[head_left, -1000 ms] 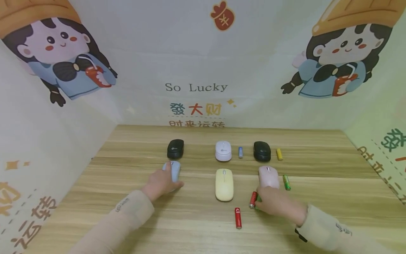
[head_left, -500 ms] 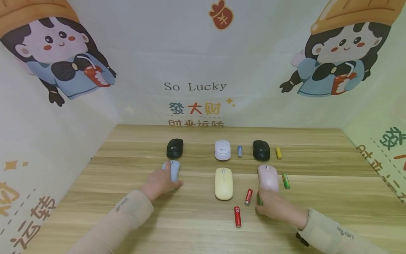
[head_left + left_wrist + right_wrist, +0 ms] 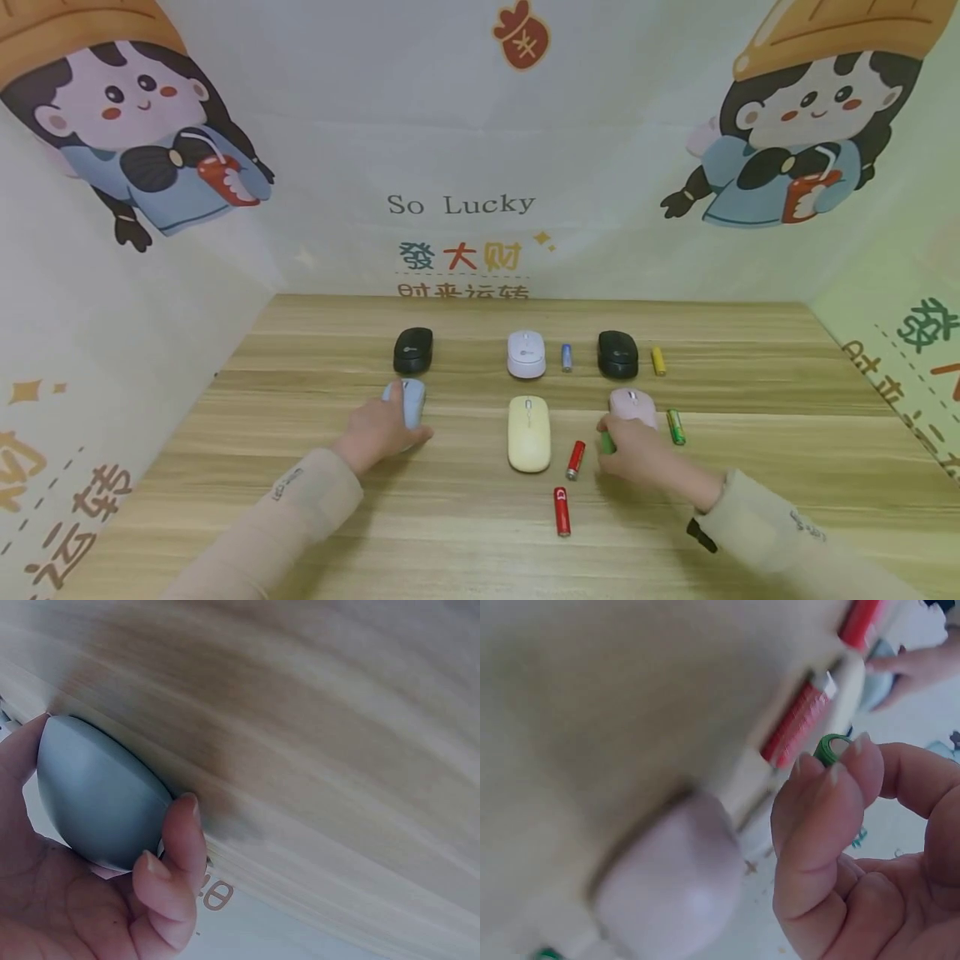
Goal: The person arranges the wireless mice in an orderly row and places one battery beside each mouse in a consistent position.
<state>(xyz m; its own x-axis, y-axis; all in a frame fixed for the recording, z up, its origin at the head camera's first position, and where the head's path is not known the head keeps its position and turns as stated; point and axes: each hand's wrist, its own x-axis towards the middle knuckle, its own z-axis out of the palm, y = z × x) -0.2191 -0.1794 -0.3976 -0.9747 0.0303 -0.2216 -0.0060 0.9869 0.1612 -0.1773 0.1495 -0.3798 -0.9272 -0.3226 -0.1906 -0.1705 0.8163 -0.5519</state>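
My left hand [image 3: 377,431] grips a light blue computer mouse [image 3: 413,404] on the wooden table, thumb on one side and fingers on the other; the left wrist view shows the mouse's rounded back [image 3: 105,795] between them. With fingertips and thumb, my right hand [image 3: 637,450] pinches a green battery [image 3: 829,748], mostly hidden by the fingers. A pink mouse [image 3: 633,406] lies just beyond that hand, partly covered by it. To the hand's left is a red battery [image 3: 575,460], with another red battery [image 3: 562,512] nearer the front. A yellow mouse [image 3: 528,433] sits between the hands.
Along the back stand a black mouse [image 3: 413,350], a white mouse [image 3: 527,354] and a second black mouse [image 3: 618,354]. A blue battery [image 3: 567,357] and a yellow battery [image 3: 658,361] lie beside them. Another green battery [image 3: 676,427] is right of the pink mouse.
The upper red battery has shifted left and been left lying apart from my right hand. That hand now holds the green battery a little farther forward. My left hand stays on the blue mouse.
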